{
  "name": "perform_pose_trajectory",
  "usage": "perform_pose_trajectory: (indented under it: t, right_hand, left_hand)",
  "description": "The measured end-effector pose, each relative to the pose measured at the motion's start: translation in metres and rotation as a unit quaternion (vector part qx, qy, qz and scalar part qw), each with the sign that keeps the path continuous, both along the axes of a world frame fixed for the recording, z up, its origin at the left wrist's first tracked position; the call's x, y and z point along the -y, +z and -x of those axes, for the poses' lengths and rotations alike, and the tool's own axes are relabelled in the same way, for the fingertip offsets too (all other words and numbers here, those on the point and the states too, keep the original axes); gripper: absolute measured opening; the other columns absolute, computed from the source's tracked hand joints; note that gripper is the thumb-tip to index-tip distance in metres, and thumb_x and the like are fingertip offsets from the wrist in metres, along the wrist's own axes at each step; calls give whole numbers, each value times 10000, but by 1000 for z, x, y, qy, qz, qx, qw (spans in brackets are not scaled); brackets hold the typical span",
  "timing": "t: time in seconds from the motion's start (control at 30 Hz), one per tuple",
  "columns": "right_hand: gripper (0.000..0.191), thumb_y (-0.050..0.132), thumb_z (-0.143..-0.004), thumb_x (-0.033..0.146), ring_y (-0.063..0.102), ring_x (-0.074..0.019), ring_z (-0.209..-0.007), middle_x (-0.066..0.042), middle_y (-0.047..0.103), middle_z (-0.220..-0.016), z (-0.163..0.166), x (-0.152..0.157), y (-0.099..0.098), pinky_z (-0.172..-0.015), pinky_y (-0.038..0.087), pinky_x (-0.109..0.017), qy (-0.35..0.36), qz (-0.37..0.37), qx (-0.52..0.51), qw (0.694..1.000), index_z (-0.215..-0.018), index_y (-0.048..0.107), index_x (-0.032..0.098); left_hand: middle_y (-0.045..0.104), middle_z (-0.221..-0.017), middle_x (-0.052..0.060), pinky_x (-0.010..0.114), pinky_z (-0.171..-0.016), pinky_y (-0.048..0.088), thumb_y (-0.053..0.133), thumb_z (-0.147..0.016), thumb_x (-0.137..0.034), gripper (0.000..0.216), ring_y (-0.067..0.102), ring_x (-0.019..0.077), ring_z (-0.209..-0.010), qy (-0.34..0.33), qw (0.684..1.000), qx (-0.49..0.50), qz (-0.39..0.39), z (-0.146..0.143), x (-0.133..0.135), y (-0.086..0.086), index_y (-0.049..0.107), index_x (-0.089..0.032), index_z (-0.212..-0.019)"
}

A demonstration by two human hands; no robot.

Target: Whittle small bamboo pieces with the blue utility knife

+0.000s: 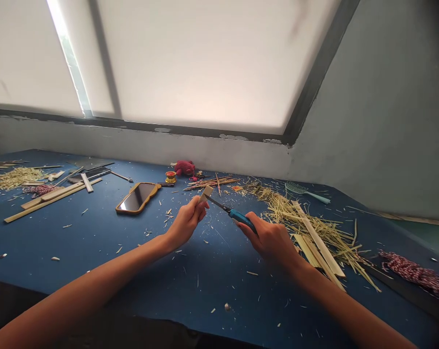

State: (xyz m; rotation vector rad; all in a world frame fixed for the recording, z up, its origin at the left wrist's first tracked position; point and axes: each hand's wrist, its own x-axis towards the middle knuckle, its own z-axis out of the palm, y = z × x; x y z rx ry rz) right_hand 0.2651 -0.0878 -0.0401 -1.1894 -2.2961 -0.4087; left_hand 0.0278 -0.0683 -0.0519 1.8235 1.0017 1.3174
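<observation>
Near the middle of the view, my left hand is closed around a short pale strip of wood or bamboo, whose flat end sticks up past the thumb. My right hand grips the blue handle of a knife. The dark blade points up and to the left, and its tip meets the pale strip beside my left fingertips. Both hands are above the blue table. The part of the strip inside my left fist is hidden.
Pale shavings and flat strips lie to the right, with a hairbrush behind and red-white cord beyond. A phone lies left of centre; more strips lie farther left. Thin brown sticks are at the back.
</observation>
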Motion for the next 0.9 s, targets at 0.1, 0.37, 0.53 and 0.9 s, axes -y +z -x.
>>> perform_pose_trajectory:
  t: [0.1, 0.37, 0.53, 0.9]
  right_hand:
    - [405, 272, -963, 503, 523, -116, -433, -6, 597, -595, 1, 0, -1, -427, 240, -210, -6, 8, 3, 1000, -847, 492, 184]
    - [435, 208, -969, 505, 543, -148, -429, -9, 579, -545, 6, 4, -1, -430, 240, -220, -38, 57, -17, 998, -890, 488, 182]
    - [453, 206, -965, 516, 522, -140, -406, -10, 572, -534, 9, 4, 0, -421, 250, -220, -30, 66, -26, 997, -871, 497, 181]
    - [426, 260, -968, 488, 496, -115, -375, 15, 545, -509, -9, -11, 0, -405, 202, -215, -58, -21, 11, 998, -828, 513, 175]
  left_hand:
    - [413, -616, -43, 212, -527, 291, 345, -950, -411, 279, 347, 88, -539, 17, 999, -34, -27, 2, -1, 1, 500, -185, -896]
    - [497, -708, -23, 212, -586, 337, 327, -956, -286, 199, 425, 88, -599, 92, 979, -138, -117, 9, -2, 9, 490, -177, -919]
    - [493, -691, -25, 211, -572, 329, 343, -953, -282, 195, 420, 88, -585, 98, 983, -116, -103, 7, 0, 13, 505, -179, -920]
    - [376, -672, -30, 211, -483, 286, 414, -937, -386, 211, 313, 85, -537, 117, 961, 223, -114, 9, -2, 35, 460, -215, -823]
